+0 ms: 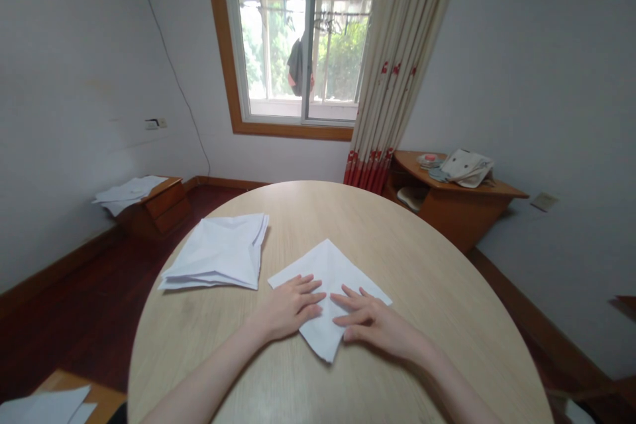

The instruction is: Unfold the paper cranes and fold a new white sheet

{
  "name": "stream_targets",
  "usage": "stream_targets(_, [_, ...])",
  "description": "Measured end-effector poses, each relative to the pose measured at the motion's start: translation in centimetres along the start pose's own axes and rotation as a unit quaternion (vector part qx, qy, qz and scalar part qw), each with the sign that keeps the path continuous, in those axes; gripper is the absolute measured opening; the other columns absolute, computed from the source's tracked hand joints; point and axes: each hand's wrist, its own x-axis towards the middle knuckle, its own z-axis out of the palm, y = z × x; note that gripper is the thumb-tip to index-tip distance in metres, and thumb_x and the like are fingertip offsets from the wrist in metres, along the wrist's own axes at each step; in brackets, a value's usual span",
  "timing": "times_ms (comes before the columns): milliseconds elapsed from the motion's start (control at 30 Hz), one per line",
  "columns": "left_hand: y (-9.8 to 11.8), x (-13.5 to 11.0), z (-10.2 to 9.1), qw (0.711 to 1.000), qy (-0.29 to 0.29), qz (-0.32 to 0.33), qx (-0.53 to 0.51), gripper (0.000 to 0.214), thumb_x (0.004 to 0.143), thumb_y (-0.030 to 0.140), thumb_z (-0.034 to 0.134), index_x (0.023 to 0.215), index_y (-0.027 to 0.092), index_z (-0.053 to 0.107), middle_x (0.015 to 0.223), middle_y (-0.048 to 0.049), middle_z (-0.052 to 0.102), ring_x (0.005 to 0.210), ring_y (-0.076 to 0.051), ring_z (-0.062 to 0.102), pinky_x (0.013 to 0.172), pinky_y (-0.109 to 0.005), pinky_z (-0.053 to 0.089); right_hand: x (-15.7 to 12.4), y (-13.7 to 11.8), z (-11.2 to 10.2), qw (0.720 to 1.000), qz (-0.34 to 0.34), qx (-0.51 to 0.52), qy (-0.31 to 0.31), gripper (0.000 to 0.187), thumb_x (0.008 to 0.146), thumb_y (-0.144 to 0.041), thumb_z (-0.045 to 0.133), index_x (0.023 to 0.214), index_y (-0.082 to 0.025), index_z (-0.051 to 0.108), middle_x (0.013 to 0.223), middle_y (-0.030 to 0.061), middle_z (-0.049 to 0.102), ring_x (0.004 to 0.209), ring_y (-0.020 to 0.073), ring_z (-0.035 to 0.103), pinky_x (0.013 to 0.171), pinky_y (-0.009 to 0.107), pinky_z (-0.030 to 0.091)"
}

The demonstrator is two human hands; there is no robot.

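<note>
A sheet of white paper (328, 265) lies on the round table with one corner pointing away from me and another toward me. Creases run across it, and its near corner curls slightly. My left hand (292, 305) rests flat on its left part, fingers spread. On the right part lies my right hand (370, 321), its fingers also stretched out and apart. The fingertips of both hands come close to each other near the sheet's middle, and the hands cover part of the paper.
A stack of folded white paper (216, 250) sits at the left of the round wooden table (422, 278). More paper (129, 192) lies on a low cabinet (169, 209) to the left. At the right, a corner cabinet (452, 212) carries a cloth bag (467, 167). Behind hangs a curtain (392, 79).
</note>
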Motion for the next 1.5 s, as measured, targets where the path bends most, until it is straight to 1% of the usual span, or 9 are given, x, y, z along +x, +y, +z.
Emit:
stream_targets(267, [-0.4,0.0,0.1,0.998,-0.014,0.052,-0.014,0.057,0.098,0.053,0.021,0.131,0.020,0.055,0.139,-0.0083,0.051,0.133,-0.022,0.041,0.112,-0.044,0.026,0.0,0.0,0.0,0.996,0.008,-0.007,0.085,0.033,0.092,-0.039,0.048,0.086,-0.023,0.076,0.129,0.0074,0.060,0.127,0.0258,0.050,0.111,0.046,0.025])
stream_targets(367, [-0.4,0.0,0.2,0.998,0.004,0.062,-0.033,0.070,0.095,0.059,0.013,0.124,0.017,0.061,0.132,-0.0102,0.057,0.128,-0.022,0.048,0.110,-0.042,0.031,0.0,0.2,0.0,0.990,0.032,-0.028,0.134,0.034,0.091,-0.034,0.043,0.097,-0.019,0.074,0.119,0.0114,0.067,0.110,0.0267,0.063,0.098,0.040,0.041])
stream_targets(467, [-0.2,-0.1,0.1,0.995,0.030,0.080,-0.055,0.085,0.090,0.067,0.002,0.121,0.016,0.063,0.125,-0.0110,0.063,0.123,-0.022,0.053,0.106,-0.039,0.037,0.1,0.5,0.1,0.985,0.028,-0.052,0.162,0.036,0.092,-0.034,0.041,0.099,-0.017,0.072,0.106,0.0114,0.073,0.094,0.0251,0.068,0.083,0.034,0.047])
stream_targets(633, [0.6,-0.2,-0.5,0.988,0.065,0.108,-0.095,0.091,0.085,0.073,-0.001,0.113,0.019,0.067,0.113,-0.0091,0.070,0.113,-0.022,0.060,0.099,-0.033,0.043,0.3,1.3,0.4,0.965,0.037,-0.147,0.215,0.049,0.096,-0.040,0.030,0.066,-0.019,0.062,0.067,0.0071,0.071,0.058,0.0185,0.061,0.054,0.025,0.039])
stream_targets(800, [0.8,-0.3,-0.1,0.991,0.112,0.049,-0.052,0.063,0.087,0.070,0.035,0.092,0.018,0.070,0.088,-0.0084,0.072,0.085,-0.021,0.067,0.076,-0.028,0.050,0.7,2.4,0.8,0.940,0.021,-0.193,0.280,0.057,0.098,-0.050,0.021,0.061,-0.021,0.053,0.054,0.0042,0.062,0.046,0.0155,0.052,0.047,0.024,0.031])
stream_targets(867, [0.6,-0.2,0.4,0.990,0.135,0.030,-0.036,0.055,0.089,0.063,0.041,0.081,0.017,0.069,0.077,-0.0070,0.071,0.074,-0.019,0.065,0.068,-0.026,0.048,0.7,2.7,0.9,0.933,0.008,-0.192,0.304,0.059,0.097,-0.053,0.019,0.062,-0.021,0.054,0.052,0.0036,0.061,0.045,0.0149,0.051,0.046,0.024,0.030])
stream_targets(1100, [0.3,0.0,1.6,0.973,0.226,-0.029,-0.039,0.049,0.095,0.054,0.037,0.081,0.019,0.068,0.071,-0.0035,0.071,0.062,-0.015,0.064,0.059,-0.023,0.043,0.7,3.0,1.1,0.901,-0.033,-0.226,0.370,0.066,0.097,-0.056,0.016,0.062,-0.020,0.057,0.045,0.0018,0.056,0.038,0.0116,0.045,0.042,0.023,0.026])
stream_targets(1267, [0.2,0.0,2.0,0.960,0.273,-0.063,0.008,0.056,0.097,0.054,0.028,0.075,0.017,0.064,0.060,-0.0029,0.067,0.050,-0.014,0.060,0.050,-0.022,0.037,0.7,3.1,1.2,0.880,-0.053,-0.256,0.398,0.065,0.099,-0.054,0.018,0.059,-0.019,0.057,0.042,0.0006,0.055,0.035,0.0099,0.044,0.041,0.022,0.023])
stream_targets(1500, [0.3,0.1,2.0,0.954,0.266,-0.088,0.104,0.055,0.099,0.051,0.026,0.071,0.018,0.060,0.060,-0.0040,0.067,0.053,-0.015,0.063,0.049,-0.023,0.034,1.0,3.5,1.6,0.872,-0.036,-0.284,0.398,0.068,0.099,-0.054,0.016,0.061,-0.019,0.059,0.043,0.0019,0.058,0.035,0.0108,0.049,0.042,0.023,0.022])
